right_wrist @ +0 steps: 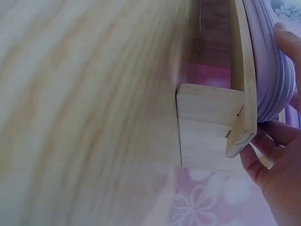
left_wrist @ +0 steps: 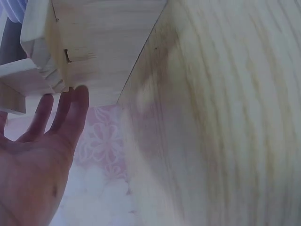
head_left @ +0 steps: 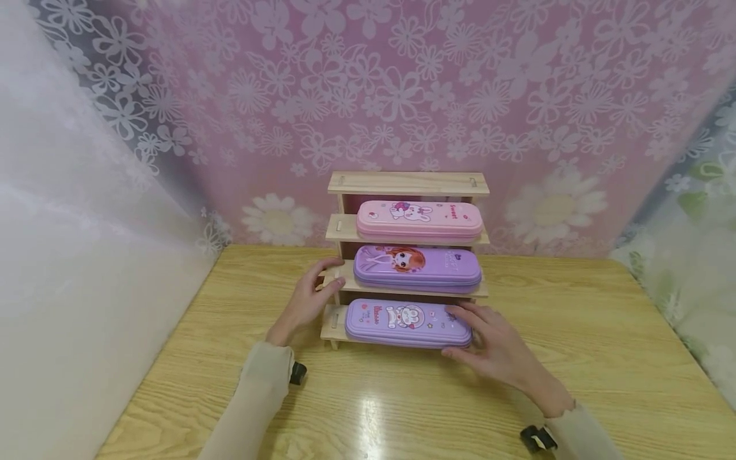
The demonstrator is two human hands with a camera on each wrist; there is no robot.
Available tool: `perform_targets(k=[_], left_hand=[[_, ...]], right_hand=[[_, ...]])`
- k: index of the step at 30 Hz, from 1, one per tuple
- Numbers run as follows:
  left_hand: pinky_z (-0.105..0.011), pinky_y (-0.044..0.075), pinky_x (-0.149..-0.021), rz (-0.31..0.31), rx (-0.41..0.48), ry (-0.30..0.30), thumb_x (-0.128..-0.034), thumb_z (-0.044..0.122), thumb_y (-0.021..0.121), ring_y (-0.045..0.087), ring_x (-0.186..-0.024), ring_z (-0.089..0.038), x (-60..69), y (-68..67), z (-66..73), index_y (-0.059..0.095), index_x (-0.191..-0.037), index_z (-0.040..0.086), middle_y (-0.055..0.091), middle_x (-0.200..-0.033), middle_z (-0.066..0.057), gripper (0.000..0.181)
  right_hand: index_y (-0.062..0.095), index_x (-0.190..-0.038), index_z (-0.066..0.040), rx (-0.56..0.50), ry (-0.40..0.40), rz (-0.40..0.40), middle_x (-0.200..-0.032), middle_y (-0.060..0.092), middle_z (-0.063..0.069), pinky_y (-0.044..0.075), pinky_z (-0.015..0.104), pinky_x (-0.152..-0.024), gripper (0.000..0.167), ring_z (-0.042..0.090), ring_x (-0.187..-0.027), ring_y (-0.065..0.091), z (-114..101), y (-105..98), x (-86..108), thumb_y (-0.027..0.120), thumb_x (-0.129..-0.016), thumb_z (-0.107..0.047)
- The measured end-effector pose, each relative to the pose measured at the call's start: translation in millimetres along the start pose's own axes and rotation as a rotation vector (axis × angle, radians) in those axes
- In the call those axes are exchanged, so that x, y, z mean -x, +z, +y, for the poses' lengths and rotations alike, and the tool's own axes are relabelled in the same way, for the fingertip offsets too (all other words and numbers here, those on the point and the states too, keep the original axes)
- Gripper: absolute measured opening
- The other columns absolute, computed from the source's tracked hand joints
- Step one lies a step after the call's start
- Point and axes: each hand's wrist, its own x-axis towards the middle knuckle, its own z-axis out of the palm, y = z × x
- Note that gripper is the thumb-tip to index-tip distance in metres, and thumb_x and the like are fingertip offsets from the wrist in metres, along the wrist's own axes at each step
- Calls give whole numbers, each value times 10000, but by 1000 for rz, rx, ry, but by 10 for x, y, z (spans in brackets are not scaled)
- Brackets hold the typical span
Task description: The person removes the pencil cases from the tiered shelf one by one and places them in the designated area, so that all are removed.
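A stepped wooden rack stands on the table with a zipped pencil case on each of its three lower tiers. My right hand holds the right end of the lilac pencil case on the lowest tier, thumb at its front edge and fingers over its end. In the right wrist view that lilac case lies on the tier board. My left hand grips the left end of the tier above, its fingertips against the wood in the left wrist view. Above are a purple case and a pink case.
The wood-grain table extends around the rack. Behind it hangs a pink flowered cloth, and white cloth hangs along the left side. Dark wrist straps show near both sleeves.
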Motion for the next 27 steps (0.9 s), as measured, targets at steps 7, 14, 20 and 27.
perform_targets(k=[7, 14, 20, 27], left_hand=[[-394, 548, -882, -10, 88, -29, -1011, 286, 646, 623, -1063, -258, 1, 4, -48, 594, -1380, 236, 538, -1465, -35, 376], [-460, 572, -901, -25, 139, -41, -1027, 253, 621, 622, -1039, -247, -7, 30, -54, 564, -1422, 187, 481, -1517, -85, 405], [-390, 574, -887, -49, 150, -70, -1038, 191, 591, 621, -1041, -234, -33, 45, -74, 529, -1457, 124, 442, -1557, -117, 430], [-466, 567, -892, -26, 141, -49, -1035, 236, 599, 606, -1018, -226, -28, 35, -107, 547, -1443, 194, 457, -1548, -56, 414]], right_hand=[[652, -1269, -117, -25, 57, -42, -1270, 664, 98, 504, 437, -875, 747, 261, -1113, 643, -28, 17, -42, 957, -638, -375], [643, -1234, -157, -107, 160, -101, -1244, 666, 40, 506, 434, -911, 780, 194, -1088, 625, -29, -23, -49, 999, -572, -367], [646, -1314, -165, -188, 211, -153, -1221, 578, 19, 499, 303, -899, 832, 113, -1057, 556, -21, -88, -15, 1006, -589, -356], [628, -1308, -143, -241, 240, -179, -1247, 568, 32, 446, 176, -922, 808, 41, -1079, 515, -18, -195, 45, 997, -608, -305]])
